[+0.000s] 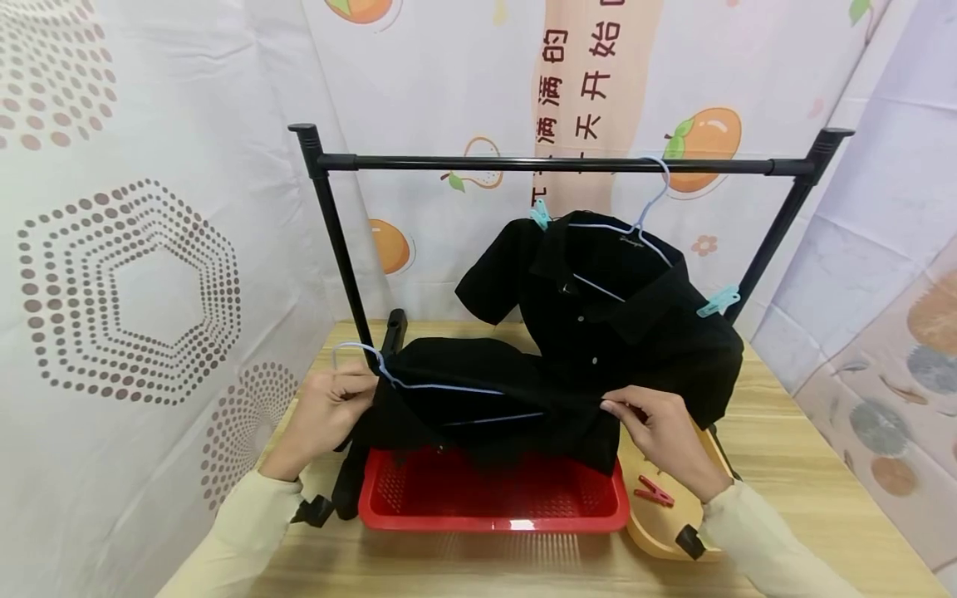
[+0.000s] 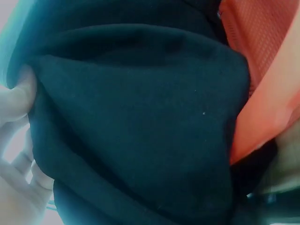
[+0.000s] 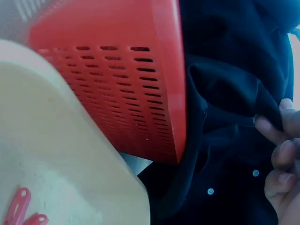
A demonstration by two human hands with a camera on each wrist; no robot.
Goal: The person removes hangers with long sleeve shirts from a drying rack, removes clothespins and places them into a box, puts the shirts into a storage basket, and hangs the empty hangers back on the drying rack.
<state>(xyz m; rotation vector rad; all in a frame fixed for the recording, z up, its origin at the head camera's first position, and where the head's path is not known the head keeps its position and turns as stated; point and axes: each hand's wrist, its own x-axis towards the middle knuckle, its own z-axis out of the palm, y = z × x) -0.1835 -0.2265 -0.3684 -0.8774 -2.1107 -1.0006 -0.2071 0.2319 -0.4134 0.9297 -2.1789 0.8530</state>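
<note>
A black garment (image 1: pixel 463 361) is stretched between my two hands over the red basket (image 1: pixel 493 524). My left hand (image 1: pixel 325 415) pinches its left end, close to a blue hanger (image 1: pixel 449 388) that lies within the garment's opening. At the other end, the fingertips of my right hand (image 1: pixel 661 428) pinch the cloth. In the left wrist view, thumb and cloth (image 2: pixel 136 122) meet at the left edge. Behind, a black buttoned shirt (image 1: pixel 553 299) hangs from the rack on another blue hanger (image 1: pixel 652 203), with teal clothespins (image 1: pixel 719 301) at its shoulders.
The black rack bar (image 1: pixel 463 164) spans above the table (image 1: pixel 777 465), its posts at both sides. Right of the basket, partly under my right forearm, stands a yellow container (image 1: pixel 643 536) holding a red clothespin (image 1: pixel 654 492). Patterned curtains (image 1: pixel 149 274) surround the table.
</note>
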